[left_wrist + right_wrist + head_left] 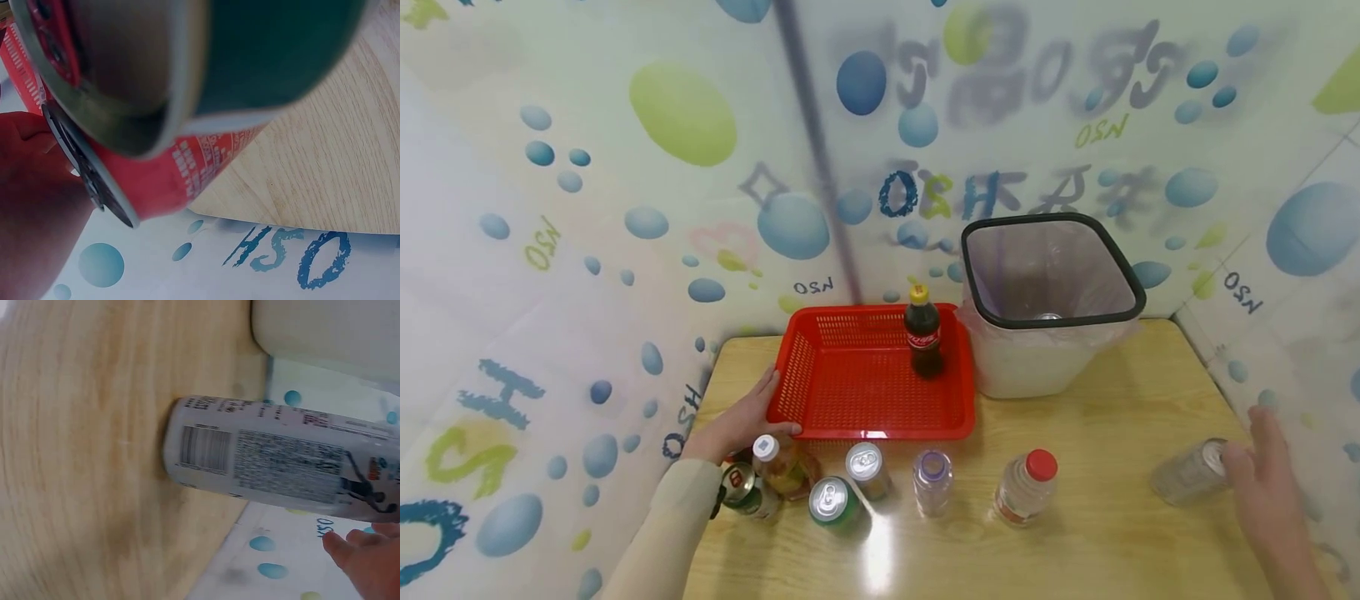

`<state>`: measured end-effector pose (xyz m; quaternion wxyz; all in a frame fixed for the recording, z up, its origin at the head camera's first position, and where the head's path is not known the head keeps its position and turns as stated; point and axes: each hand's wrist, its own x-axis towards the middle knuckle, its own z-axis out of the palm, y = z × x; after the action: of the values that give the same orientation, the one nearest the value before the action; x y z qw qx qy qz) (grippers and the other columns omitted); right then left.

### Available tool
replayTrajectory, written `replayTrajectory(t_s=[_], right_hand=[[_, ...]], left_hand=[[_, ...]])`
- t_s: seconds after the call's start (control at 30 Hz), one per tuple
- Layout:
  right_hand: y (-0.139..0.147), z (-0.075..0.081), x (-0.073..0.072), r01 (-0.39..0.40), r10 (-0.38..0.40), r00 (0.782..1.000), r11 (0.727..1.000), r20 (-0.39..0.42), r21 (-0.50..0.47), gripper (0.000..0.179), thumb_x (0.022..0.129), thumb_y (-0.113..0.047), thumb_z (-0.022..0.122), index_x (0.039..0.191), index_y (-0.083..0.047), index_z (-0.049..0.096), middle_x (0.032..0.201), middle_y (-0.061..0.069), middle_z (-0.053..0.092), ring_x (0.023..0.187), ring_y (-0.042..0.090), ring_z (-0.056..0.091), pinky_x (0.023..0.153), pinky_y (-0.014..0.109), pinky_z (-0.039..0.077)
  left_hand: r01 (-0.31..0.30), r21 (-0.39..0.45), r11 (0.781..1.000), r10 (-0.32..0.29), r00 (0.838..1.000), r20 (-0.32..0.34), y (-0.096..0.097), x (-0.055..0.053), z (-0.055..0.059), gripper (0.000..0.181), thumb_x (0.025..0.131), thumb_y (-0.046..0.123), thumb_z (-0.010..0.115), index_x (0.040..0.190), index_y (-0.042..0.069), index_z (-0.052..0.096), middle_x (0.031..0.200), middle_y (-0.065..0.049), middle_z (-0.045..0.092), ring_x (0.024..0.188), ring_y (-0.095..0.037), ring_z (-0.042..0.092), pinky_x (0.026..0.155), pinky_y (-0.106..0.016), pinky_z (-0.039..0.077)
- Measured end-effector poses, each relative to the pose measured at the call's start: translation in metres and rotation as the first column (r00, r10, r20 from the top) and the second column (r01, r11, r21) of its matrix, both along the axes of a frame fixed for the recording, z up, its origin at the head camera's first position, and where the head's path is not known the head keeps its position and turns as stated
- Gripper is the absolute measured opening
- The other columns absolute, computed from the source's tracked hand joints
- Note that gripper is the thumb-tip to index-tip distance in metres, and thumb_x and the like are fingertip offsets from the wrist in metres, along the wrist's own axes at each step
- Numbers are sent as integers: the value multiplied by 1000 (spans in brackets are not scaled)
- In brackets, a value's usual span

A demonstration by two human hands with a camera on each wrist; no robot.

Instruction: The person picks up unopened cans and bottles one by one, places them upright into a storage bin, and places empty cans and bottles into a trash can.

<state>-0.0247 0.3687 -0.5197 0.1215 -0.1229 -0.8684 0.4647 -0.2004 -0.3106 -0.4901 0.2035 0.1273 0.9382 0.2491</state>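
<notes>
My left hand (745, 421) touches the near left corner of the red basket (960, 429), fingers along its outer side and thumb at the front. Close to that hand are a red can (162, 178), a dark green can (749, 490) and a bottle of amber drink (790, 471). A cola bottle (923, 340) with a yellow cap stands in the basket. At the right, my right hand (1266, 483) is beside a silver-grey can (281, 456) standing on the table. Its fingers (359, 550) appear loosely extended, and whether they touch the can cannot be told.
A lined white bin (1030, 367) with a black rim stands right of the basket, something silvery inside. Along the front are a green can (833, 502), a silver can (868, 471), a purple-capped bottle (932, 483) and a red-capped clear bottle (1026, 490). Patterned walls enclose the table.
</notes>
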Motion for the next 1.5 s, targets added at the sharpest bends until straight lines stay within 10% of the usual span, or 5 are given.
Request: replayTrajectory(t_s=[0.23, 0.67, 0.93, 1.1, 1.5], right_hand=[[-4, -16, -2, 25, -25, 1000, 999, -7, -47, 85, 108, -20, 54, 167, -24, -8, 173, -10, -1, 154, 1, 0, 103, -3, 4], [-17, -26, -5, 250, -237, 963, 963, 129, -96, 111, 95, -33, 77, 166, -30, -8, 170, -11, 23, 152, 6, 13, 127, 42, 5], [-13, -33, -4, 284, -264, 949, 953, 172, -108, 94, 94, -36, 77, 165, -30, 16, 151, -24, 45, 134, 0, 37, 104, 6, 22], [-10, -33, -7, 305, -277, 935, 947, 220, -103, 75, 94, -42, 76, 153, -26, 34, 118, -30, 45, 104, -12, 40, 105, 18, 33], [-12, -33, -15, 376, -340, 904, 921, 260, -102, 68, 97, -40, 72, 151, -22, 34, 123, -15, 43, 98, -9, 40, 94, 20, 37]], left_hand=[[21, -18, 1000, -21, 999, -28, 0, -2, -3, 125, 84, 58, 79, 164, -3, 4, 171, -26, 1, 150, -53, 24, 114, -65, 34], [17, 0, 1000, -17, 999, -45, -2, 0, -3, 119, 87, 43, 83, 163, -5, 4, 170, -27, 1, 150, -53, 23, 115, -65, 33], [19, -5, 1000, -19, 999, -45, -2, 0, -2, 126, 84, 57, 80, 163, -6, 5, 170, -28, 1, 150, -53, 21, 115, -66, 32], [21, -6, 1000, -22, 999, -44, -1, 0, -2, 125, 84, 56, 80, 163, -6, 5, 170, -28, 1, 150, -53, 21, 115, -66, 32], [6, -11, 1000, -7, 1000, -21, 0, 0, -2, 127, 83, 57, 80, 164, -3, 4, 170, -27, 0, 151, -53, 20, 116, -66, 31]])
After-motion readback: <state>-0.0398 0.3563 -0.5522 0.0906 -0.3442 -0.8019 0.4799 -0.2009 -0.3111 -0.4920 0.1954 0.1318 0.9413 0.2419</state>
